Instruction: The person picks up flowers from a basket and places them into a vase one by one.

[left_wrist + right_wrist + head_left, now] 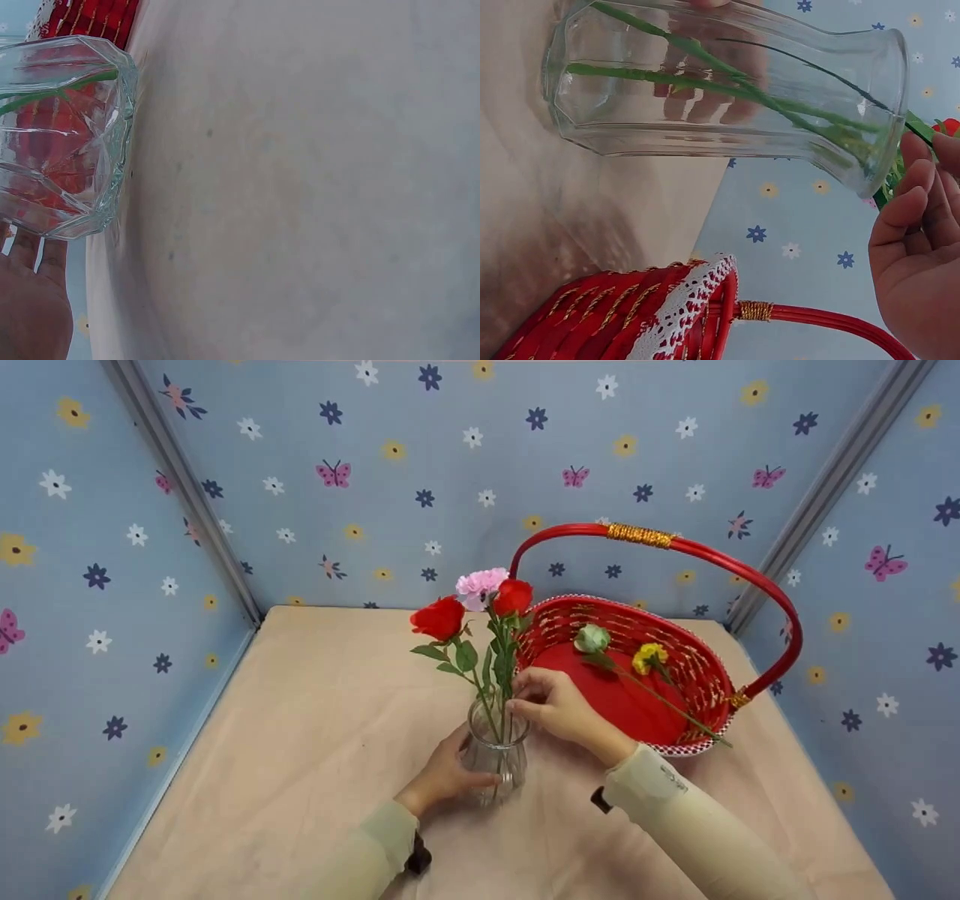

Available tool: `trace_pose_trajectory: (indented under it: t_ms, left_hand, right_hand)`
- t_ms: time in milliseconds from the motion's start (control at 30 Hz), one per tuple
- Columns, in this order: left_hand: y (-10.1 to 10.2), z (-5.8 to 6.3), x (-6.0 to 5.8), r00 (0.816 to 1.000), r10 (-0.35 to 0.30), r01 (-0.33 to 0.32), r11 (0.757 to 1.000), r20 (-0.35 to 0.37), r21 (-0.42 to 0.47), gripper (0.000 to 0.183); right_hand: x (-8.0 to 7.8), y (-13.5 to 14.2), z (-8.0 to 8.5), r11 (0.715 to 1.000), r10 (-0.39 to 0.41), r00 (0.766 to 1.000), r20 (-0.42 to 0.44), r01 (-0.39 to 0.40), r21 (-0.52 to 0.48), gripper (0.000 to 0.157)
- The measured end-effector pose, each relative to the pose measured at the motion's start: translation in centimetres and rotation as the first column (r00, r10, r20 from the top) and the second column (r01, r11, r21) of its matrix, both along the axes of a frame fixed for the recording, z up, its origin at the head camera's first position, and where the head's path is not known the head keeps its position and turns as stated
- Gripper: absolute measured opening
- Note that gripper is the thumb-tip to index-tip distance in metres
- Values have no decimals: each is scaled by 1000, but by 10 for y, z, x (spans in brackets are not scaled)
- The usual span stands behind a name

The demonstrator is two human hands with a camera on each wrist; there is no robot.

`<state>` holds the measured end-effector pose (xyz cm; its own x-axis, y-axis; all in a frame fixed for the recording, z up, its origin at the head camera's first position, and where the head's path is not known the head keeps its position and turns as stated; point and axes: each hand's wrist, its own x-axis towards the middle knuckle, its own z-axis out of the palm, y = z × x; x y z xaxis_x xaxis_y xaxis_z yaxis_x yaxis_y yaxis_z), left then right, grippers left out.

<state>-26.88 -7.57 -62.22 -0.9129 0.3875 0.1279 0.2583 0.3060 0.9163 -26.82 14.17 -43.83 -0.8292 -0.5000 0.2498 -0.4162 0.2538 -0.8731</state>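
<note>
A clear glass vase (510, 769) stands upright on the table, steadied by my left hand (446, 772), whose thumb and fingers wrap its lower body. At the vase's mouth, my right hand (559, 709) pinches a thin dark green flower stem (847, 86) between thumb and fingers. The lower end of that stem hangs inside the vase, short of its bottom. Two thicker green stems reach further down the glass. Above the rim rise a red rose (437, 619) on the left, a pink carnation (480, 587) and another red rose (514, 598). Leaves hide which bloom the pinched stem carries.
Right of the vase sits a red woven basket (622, 607) with a tall arched handle (720, 556). In it lie a pale green flower (592, 638), its stem crossing the rim, and a yellow flower (649, 658). Patterned blue panels (480, 457) enclose the cloth-covered table (322, 720).
</note>
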Motion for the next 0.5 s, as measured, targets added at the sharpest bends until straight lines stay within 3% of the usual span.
trace_pose_trajectory:
  t_ms: [300,500]
  left_hand:
    - [0,2,1,1000,12,-12,1000,21,2,103]
    - [0,0,1,999,20,-20,1000,26,8,100]
  right_hand:
    - [-4,2,-3,1000,3,1000,-14,-2,25,18]
    - [-2,4,0,999,-22,1000,20,22,26,22]
